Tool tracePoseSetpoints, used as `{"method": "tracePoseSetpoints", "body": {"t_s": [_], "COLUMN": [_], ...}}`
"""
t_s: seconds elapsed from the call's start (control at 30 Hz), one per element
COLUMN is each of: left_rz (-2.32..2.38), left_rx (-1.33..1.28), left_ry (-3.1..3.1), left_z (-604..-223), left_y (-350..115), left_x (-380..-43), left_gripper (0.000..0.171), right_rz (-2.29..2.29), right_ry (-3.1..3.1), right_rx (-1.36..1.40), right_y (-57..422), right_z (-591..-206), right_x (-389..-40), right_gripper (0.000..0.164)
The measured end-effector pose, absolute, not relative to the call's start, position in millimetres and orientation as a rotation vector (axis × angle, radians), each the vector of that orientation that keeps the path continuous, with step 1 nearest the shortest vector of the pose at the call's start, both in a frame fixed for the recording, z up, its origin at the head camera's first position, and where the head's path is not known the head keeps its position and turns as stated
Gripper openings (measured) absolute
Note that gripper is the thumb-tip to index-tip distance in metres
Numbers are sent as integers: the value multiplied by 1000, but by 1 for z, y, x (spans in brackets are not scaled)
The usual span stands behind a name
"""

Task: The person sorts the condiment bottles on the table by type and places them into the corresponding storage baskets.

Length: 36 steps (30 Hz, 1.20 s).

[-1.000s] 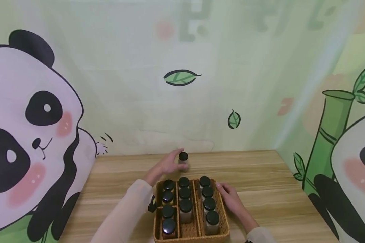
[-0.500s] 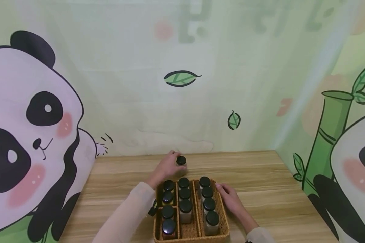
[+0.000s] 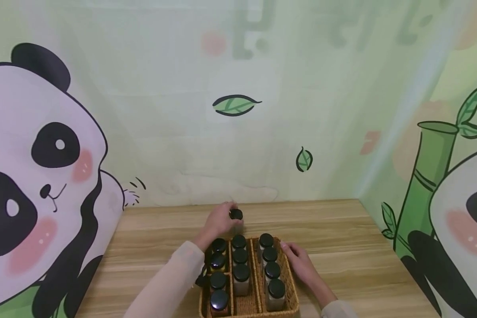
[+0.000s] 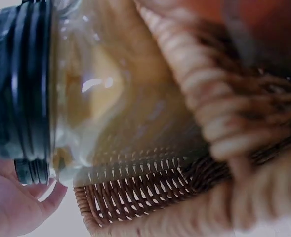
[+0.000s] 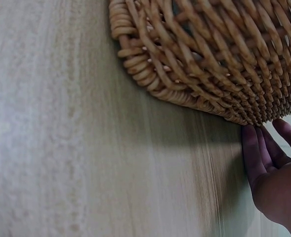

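Behind the basket, my left hand [image 3: 219, 222] grips a small clear jar with a black lid [image 3: 236, 214], thumb and fingers at its sides. The jar stands upright near the far part of the table. My right hand [image 3: 300, 261] rests at the back right corner of the wicker basket [image 3: 293, 287]. In the right wrist view, the straight fingers [image 5: 254, 153] touch the low part of its woven wall. Filling much of the left wrist view is a spice jar [image 4: 101, 94] with yellowish contents, seen close up; part of the left hand [image 4: 12, 197] shows below it.
Dividers split the basket into compartments, holding several black-lidded jars [image 3: 241, 272] in columns. The front of the middle compartment [image 3: 246, 304] shows bare wicker. Beyond the wooden table [image 3: 342, 238] stands a cloth backdrop [image 3: 175, 132] printed with pandas and bamboo.
My left hand has closed around the jar behind the basket and drawn it slightly nearer to the basket. The right hand stays at the basket's corner.
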State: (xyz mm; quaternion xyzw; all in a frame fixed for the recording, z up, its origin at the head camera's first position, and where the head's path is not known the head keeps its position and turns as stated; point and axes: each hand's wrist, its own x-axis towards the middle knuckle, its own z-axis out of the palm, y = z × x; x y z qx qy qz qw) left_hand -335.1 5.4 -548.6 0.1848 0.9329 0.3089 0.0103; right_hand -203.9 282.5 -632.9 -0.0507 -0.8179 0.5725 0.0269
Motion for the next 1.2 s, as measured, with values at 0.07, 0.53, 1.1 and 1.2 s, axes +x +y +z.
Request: {"method": "tracePoseSetpoints", "body": {"t_s": [0.07,0.53,1.1,1.2], "left_rz": [976,1246,1078,1057], "left_rx": [591,779,1153,1181], "left_ry": [2910,2912,2792,2739], "left_z": [-549,-492,-424,-428], "left_y": [2,-25,-39,-36], "left_x": [-333,-319,-216,-201], "left_gripper": [51,46,46,46], "right_rz": [1759,1775,1792,1779], "right_ry": [-2537,-2513,-2523,-2533], "right_rx": [-166,-186,-174,-177], "right_y": [282,279,280,281], "right_z": [-632,-631,-632,-632], "right_x": [-203,-203,-204,-204], "right_gripper": [49,45,49,51]}}
